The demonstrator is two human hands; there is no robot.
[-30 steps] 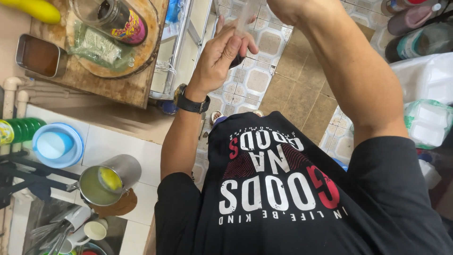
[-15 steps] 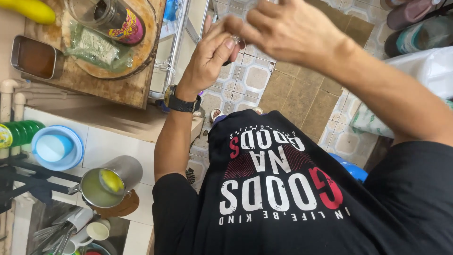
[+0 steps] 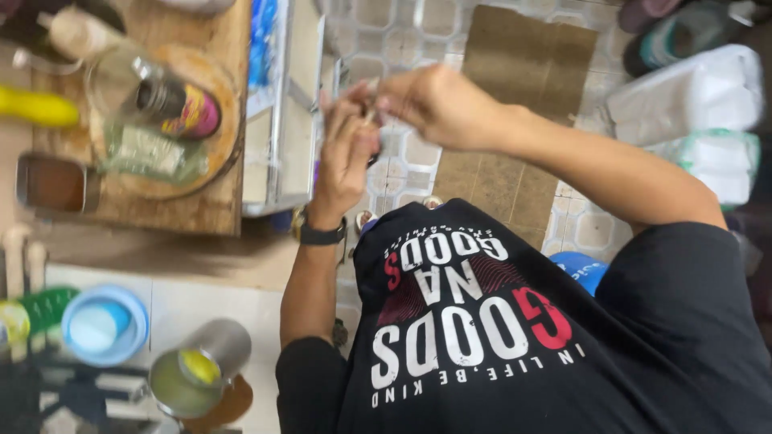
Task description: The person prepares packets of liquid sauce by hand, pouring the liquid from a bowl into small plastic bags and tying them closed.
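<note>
Above the tiled floor [image 3: 402, 153], just off the wooden worktop's [image 3: 201, 205] edge, the left hand [image 3: 347, 153] and right hand [image 3: 438, 104] meet, fingers pinched on a small blurred object [image 3: 371, 115], so whatever work they share looks mid-way, unfinished.

left hand [image 3: 346, 157]: raised, fingers curled | right hand [image 3: 438, 104]: fingertips pinched, meeting left | both forearms extended forward

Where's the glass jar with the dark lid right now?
In the head view, upper left: the glass jar lies on the round wooden board on the wooden table, left of the person's left hand.
</note>
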